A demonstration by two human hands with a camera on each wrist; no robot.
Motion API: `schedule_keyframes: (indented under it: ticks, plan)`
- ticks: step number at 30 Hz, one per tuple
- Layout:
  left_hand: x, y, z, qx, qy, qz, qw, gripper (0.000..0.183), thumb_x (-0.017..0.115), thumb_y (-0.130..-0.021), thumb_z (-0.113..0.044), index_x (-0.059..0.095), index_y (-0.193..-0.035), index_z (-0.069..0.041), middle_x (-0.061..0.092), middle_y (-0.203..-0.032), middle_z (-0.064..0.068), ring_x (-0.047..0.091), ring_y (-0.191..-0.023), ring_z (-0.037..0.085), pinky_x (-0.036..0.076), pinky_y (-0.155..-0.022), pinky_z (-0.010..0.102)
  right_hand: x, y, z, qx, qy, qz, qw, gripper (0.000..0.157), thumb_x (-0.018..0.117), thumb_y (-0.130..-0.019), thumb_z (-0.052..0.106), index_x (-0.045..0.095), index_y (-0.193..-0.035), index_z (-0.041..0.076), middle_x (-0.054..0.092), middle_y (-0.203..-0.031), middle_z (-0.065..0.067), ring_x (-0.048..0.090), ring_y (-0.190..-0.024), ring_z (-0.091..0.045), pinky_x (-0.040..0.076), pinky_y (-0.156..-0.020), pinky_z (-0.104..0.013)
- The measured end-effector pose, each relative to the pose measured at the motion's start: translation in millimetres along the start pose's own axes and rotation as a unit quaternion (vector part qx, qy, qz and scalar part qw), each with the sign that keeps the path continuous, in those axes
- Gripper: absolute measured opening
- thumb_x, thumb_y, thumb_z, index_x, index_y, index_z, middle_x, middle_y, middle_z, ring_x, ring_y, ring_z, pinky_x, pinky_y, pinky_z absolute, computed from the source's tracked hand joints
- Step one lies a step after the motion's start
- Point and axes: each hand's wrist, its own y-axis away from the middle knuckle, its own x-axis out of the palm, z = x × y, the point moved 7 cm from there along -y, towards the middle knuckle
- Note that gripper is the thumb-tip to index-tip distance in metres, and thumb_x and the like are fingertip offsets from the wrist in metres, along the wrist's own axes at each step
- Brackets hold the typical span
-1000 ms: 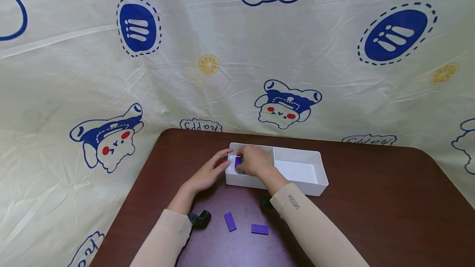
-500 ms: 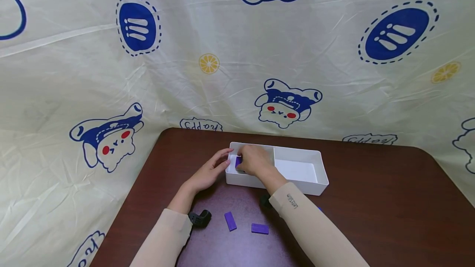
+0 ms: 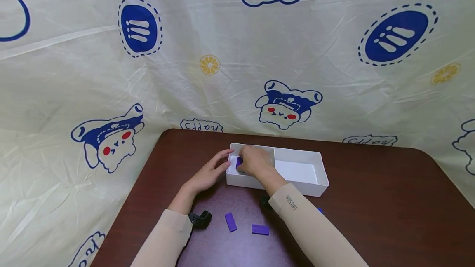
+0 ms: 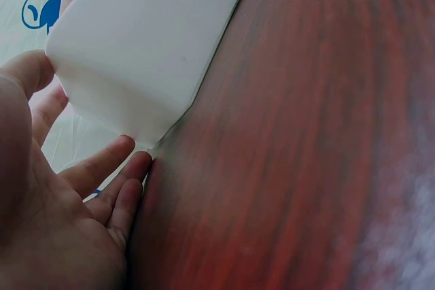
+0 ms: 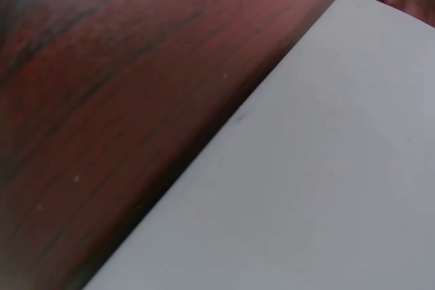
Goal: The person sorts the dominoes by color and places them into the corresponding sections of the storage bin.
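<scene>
A white two-compartment box [image 3: 297, 170] stands on the table. My left hand [image 3: 206, 175] rests its fingertips and thumb against the box's left end; in the left wrist view, the relaxed fingers [image 4: 102, 166] lie along that end wall. Inside the left compartment, my right hand [image 3: 256, 162] has curled fingers and grips a purple rectangular block [image 3: 239, 162]. Its fingertips are mostly hidden by the hand. Two more purple blocks lie on the table in front of the box, one slanted block [image 3: 230, 222] and one sideways block [image 3: 260, 229].
The dark brown table [image 3: 378, 201] ends at a printed curtain [image 3: 208, 94] behind. A bit of something blue [image 3: 320, 210] peeks out beside the right sleeve. Black wrist bands [image 3: 200, 219] show under the wrists. The right wrist view is mostly filled by the box's outer wall [image 5: 306, 168].
Both hands and the box stay almost in place. The right hand shifts very slightly within the left compartment, and a little more of the blue thing shows by the right sleeve.
</scene>
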Motion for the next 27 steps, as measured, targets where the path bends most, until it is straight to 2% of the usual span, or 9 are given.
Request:
schedule_keyframes:
  ticks: [11, 16, 21, 27]
  plan:
    - [2.5, 1.8, 2.2, 0.002, 0.007, 0.002, 1.0000, 0.049, 0.049, -0.110, -0.036, 0.038, -0.158, -0.034, 0.042, -0.162, 0.012, 0.043, -0.147, 0.031, 0.037, -0.120, 0.056, 1.1, 3.0, -3.4, 0.000, -0.010, -0.012, 1.000, 0.035, 0.089, -0.080, 0.031, 0.080, -0.109, 0.013, 0.078, -0.101, -0.003, 0.061, -0.081, -0.019, 0.051, -0.074, -0.037]
    - [3.2, 2.2, 1.6, 0.002, 0.006, 0.003, 1.0000, 0.049, 0.049, -0.111, -0.037, 0.038, -0.158, -0.033, 0.042, -0.162, 0.012, 0.043, -0.147, 0.032, 0.037, -0.120, 0.057, 1.0, 4.5, -6.7, 0.002, -0.025, -0.010, 1.000, 0.042, 0.088, -0.083, 0.031, 0.078, -0.118, 0.012, 0.078, -0.111, -0.005, 0.068, -0.092, -0.021, 0.057, -0.085, -0.040]
    - [2.1, 2.0, 0.4, 0.003, 0.000, -0.002, 1.0000, 0.048, 0.049, -0.111, -0.034, 0.039, -0.158, -0.032, 0.043, -0.161, 0.014, 0.043, -0.148, 0.032, 0.036, -0.120, 0.057, -5.7, 5.6, -7.9, -0.003, -0.042, -0.021, 0.999, 0.037, 0.081, -0.090, 0.030, 0.077, -0.122, 0.011, 0.077, -0.117, -0.007, 0.072, -0.107, -0.028, 0.058, -0.093, -0.046]
    - [0.9, 1.5, -1.4, 0.001, -0.003, -0.005, 1.0000, 0.048, 0.049, -0.110, -0.036, 0.040, -0.157, -0.033, 0.043, -0.161, 0.013, 0.041, -0.149, 0.032, 0.035, -0.120, 0.058, -19.3, 10.8, -6.4, -0.012, -0.060, -0.038, 0.997, 0.035, 0.076, -0.094, 0.029, 0.077, -0.123, 0.011, 0.077, -0.119, -0.008, 0.072, -0.111, -0.030, 0.058, -0.095, -0.048]
